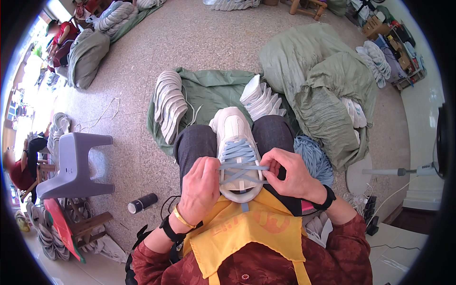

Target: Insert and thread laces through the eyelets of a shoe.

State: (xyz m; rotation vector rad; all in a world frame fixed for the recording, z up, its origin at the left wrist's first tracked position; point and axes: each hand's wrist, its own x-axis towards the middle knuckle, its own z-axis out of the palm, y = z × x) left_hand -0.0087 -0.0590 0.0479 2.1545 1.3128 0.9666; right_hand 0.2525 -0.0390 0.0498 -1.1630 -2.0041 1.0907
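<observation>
A white sneaker (232,124) rests between my knees, toe pointing away from me. Its flat blue-grey shoelace (239,151) runs through the eyelets in crossed rows, with the rows nearest the collar looser. On the shoe's left side my left hand (199,184) is closed, its curled fingers at the lace where it leaves the eyelets. Thumb and fingertips of my right hand (290,175) pinch the lace at the right edge. A yellow apron (247,223) covers my lap under the heel.
Nested white shoes (169,102) and more white shoes (261,99) lie on a green sheet (213,85) ahead. Right of my knee is a bundle of blue laces (313,159), beside large green sacks (327,71). A grey plastic chair (76,166) and a dark bottle (142,203) stand left.
</observation>
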